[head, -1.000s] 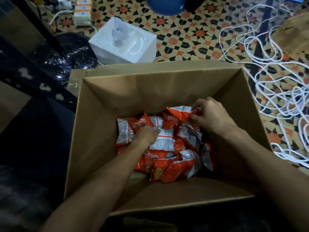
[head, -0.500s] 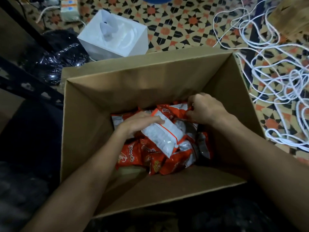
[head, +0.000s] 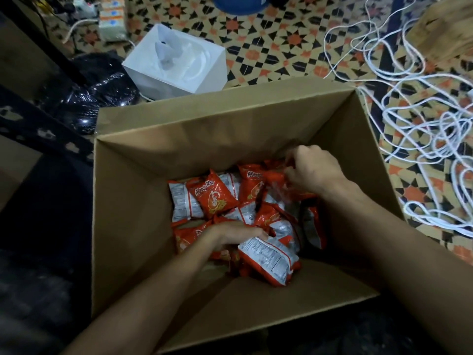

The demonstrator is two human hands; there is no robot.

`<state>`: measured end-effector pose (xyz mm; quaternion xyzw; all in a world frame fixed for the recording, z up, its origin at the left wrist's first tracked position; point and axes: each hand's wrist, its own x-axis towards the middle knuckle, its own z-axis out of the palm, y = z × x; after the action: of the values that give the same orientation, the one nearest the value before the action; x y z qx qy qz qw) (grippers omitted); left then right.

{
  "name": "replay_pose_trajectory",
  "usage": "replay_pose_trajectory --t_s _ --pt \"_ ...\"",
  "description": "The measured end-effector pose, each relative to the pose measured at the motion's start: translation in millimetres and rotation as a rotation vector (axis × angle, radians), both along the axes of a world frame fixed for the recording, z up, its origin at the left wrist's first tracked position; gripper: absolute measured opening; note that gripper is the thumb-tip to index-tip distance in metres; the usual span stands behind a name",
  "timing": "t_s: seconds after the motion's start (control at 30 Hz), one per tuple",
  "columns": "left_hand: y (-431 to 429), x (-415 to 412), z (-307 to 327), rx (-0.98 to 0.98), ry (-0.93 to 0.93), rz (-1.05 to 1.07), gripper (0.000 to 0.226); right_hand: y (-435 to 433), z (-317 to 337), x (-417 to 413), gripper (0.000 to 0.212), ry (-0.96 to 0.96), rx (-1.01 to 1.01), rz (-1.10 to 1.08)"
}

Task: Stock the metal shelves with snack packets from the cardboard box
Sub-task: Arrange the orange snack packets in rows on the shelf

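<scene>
An open cardboard box [head: 133,201] sits on the floor below me, with several orange-and-white snack packets [head: 213,198] piled at its bottom. My left hand [head: 230,235] reaches in near the front of the pile and grips a packet turned white side up [head: 268,260]. My right hand [head: 312,170] is at the back right of the pile, fingers curled on an orange packet [head: 276,175] there; motion blur hides the exact grip. The metal shelves are only partly seen as a dark frame [head: 46,131] at the left.
A white tissue box [head: 176,65] stands on the patterned floor just behind the cardboard box. A black plastic bag [head: 94,98] lies at the left. Tangled white cord [head: 422,129] spreads over the floor at the right. A wooden piece [head: 445,26] is at top right.
My left hand has pulled the white-sided packet toward the front of the box. My right hand has lifted slightly at the back right with an orange packet. The camera view shifted downward.
</scene>
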<state>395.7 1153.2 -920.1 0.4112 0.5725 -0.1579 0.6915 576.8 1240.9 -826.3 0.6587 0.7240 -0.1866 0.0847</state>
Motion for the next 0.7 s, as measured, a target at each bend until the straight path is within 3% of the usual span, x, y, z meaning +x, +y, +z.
replay_pose_trajectory --t_s 0.13,0.23,0.4,0.47,0.57,0.7 --pt "14.7 -30.2 7.2 0.059 0.034 0.074 0.054 2.6 -14.9 -14.6 0.036 -0.085 -0.049 0.063" --pt "26.1 -61.7 20.8 0.125 0.052 0.199 0.065 3.2 -40.6 -16.9 0.043 -0.113 -0.175 0.146" --pt "33.3 -90.1 41.9 0.285 0.069 0.421 0.056 0.5 -76.9 -14.9 0.045 -0.266 -0.259 0.494" --pt "29.1 -92.3 45.7 0.354 0.095 0.523 0.040 -0.5 -86.2 -17.0 0.049 -0.305 -0.271 0.579" --pt "17.3 -89.1 51.8 0.469 0.098 0.655 0.011 -5.9 -98.3 -22.1 0.039 -0.330 -0.277 0.650" --pt "9.1 -90.8 54.1 0.552 0.109 0.723 0.012 -7.2 -96.3 -25.5 0.032 -0.275 -0.206 0.649"
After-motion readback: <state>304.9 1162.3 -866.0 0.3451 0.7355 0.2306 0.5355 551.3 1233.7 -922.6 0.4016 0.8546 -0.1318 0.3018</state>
